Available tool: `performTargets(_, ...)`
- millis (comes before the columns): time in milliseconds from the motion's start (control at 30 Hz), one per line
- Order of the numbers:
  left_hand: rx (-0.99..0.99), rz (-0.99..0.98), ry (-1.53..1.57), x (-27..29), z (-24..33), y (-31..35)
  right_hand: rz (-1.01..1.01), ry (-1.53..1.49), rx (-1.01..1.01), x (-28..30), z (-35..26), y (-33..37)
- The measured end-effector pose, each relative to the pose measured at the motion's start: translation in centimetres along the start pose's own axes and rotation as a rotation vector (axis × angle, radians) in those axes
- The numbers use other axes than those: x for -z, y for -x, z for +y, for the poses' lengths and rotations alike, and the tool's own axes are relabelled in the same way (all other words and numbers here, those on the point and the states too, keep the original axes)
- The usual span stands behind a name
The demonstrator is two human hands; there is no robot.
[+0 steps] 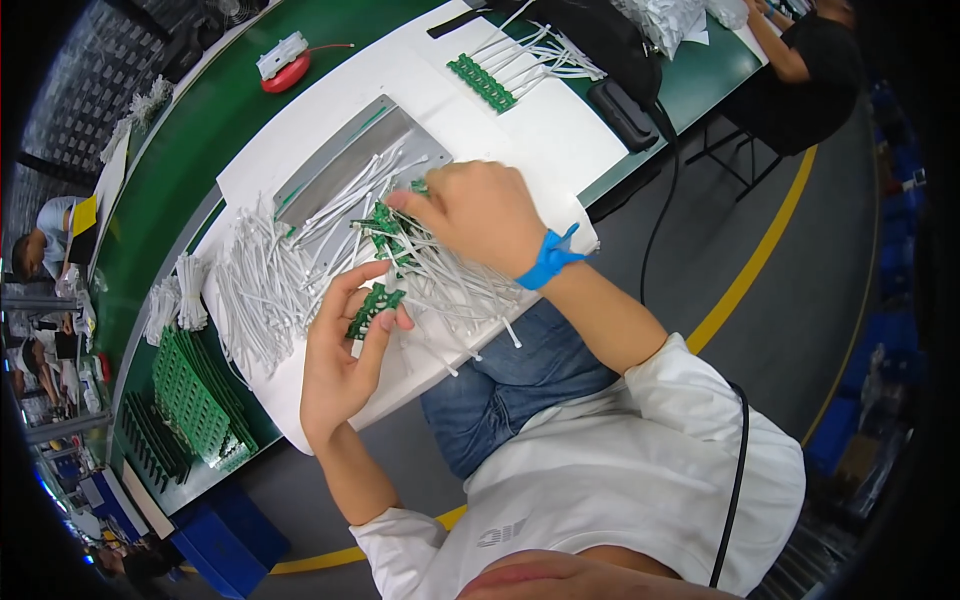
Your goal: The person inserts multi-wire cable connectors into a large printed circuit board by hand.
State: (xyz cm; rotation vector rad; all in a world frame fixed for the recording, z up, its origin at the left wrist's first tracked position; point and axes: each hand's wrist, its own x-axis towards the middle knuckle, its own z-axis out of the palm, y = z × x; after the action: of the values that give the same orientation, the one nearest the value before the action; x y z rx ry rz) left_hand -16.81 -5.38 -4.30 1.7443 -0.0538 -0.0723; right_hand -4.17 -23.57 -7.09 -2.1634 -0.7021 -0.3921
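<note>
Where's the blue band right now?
In the head view, the blue band is around the wrist of the right hand, just right of the picture's middle. White cables lie to its left, and jeans show below it.

White cables [262,290] crowd left; upper-right sheet [560,135] free

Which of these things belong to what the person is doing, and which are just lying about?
Apparently in use:
green board, held in the left hand
white cables, piled near the right hand

Apparently just lying about:
red round object
black case
</note>
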Motion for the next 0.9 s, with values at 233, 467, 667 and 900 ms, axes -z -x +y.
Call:
performTargets(233,0.010,-0.025,-0.087,0.4,-0.6,-0.6,-0.137,-0.304,-0.052,1.5,0.5,1.3)
performTargets(467,0.093,-0.047,-0.051,-0.2,0.3,-0.9,-0.376,-0.526,0.135,0.5,-1.3,3.3)
performTargets(667,0.092,-0.109,-0.032,0.1,0.8,-0.4,-0.467,-0.780,0.118,0.8,-1.6,3.6)
performTargets(900,-0.314,-0.154,-0.142,0.4,-0.1,-0.7,-0.625,-1.253,-0.070,0.7,-2.5,3.8)
